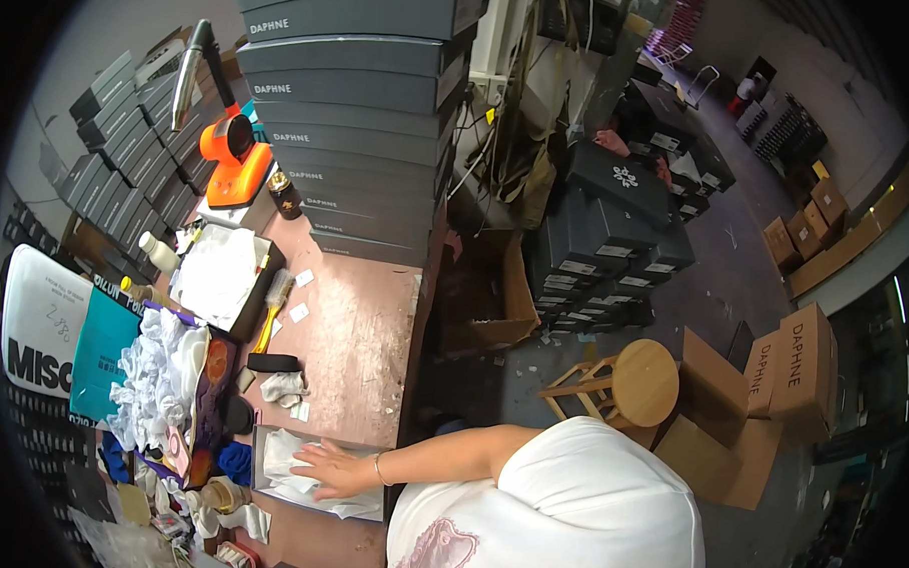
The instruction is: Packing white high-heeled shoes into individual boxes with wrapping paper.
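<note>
Pressing left hand [336, 468], fingers spread, on white paper [313, 479] in open box [258, 455] at table's near edge | right hand unseen | paper lining box, no contents or lid showing

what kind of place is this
Probably a shoe packing or warehouse workroom: a tall stack of grey shoe boxes on the worktable, dark boxes piled on the floor, and brown shipping cartons. One hand presses white tissue paper.
</note>
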A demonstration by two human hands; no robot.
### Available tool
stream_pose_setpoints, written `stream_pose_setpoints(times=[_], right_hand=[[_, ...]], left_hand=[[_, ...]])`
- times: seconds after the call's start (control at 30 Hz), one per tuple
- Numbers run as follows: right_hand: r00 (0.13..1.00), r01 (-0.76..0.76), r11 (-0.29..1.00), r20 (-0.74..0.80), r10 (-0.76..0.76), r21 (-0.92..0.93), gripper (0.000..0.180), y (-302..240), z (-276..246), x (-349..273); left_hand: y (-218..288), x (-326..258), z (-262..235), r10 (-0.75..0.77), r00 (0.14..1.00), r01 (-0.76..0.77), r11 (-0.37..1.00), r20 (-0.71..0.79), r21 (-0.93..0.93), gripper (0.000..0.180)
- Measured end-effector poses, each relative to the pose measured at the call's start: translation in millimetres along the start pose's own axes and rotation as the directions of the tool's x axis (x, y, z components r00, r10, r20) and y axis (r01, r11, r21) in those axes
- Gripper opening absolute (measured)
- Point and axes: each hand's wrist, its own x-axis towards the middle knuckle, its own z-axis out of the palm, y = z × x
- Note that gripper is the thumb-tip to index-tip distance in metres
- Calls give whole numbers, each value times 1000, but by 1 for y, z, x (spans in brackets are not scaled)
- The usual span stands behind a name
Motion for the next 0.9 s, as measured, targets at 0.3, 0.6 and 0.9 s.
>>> stream_pose_setpoints(times=[0.3, 0.6, 0.9], right_hand=[[981, -144, 919, -69, 181, 367, 65, 35, -54, -13], [953, -298, 952, -40, 301, 77, 57, 29, -13, 8], [961, -267, 920, 1, 278, 286, 79, 64, 14, -9]], left_hand=[[-14, 41, 151, 378, 835, -2, 728, 400, -685, 52], [-86, 78, 183, -29, 925, 269, 754, 379, -599, 36], [-99, 113, 195, -86, 670, 605, 638, 737, -477, 57]])
